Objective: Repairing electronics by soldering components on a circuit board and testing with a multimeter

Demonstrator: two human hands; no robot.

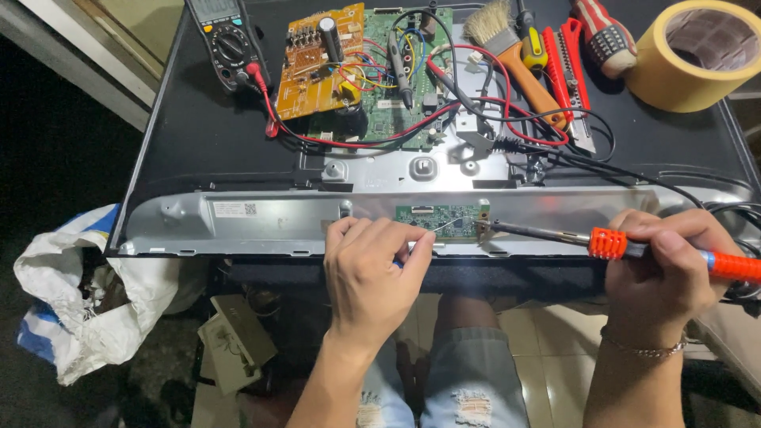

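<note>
Two hands: both are kept at the near edge of an opened flat-panel chassis.
Lap: knees in torn denim shorts (468, 380) are seen below the work, over a tiled floor.
Left hand (371, 273): fingers are curled and pinched on what looks like a thin solder wire (444, 227), fed toward the joint; a blue object is partly hidden under the fingers and cannot be identified.
Right hand (670, 265): closed around the orange handle of a soldering iron (587, 238), held low and sideways so that the tip meets the right edge of the board.
Small green circuit board (441, 218): fixed on the silver metal frame (261, 218), between the two hands.
White sack (75, 293): lies at the left, off the table.
Main boards: an orange power board (317, 63) and a green board (400, 79) are laid farther back, joined by red and black leads.
Multimeter (226, 40): set at the far left, probes plugged in.
Tools: a brush (511, 51), a red utility knife (572, 67) and a roll of yellow tape (697, 51) are kept at the far right, within reach.
</note>
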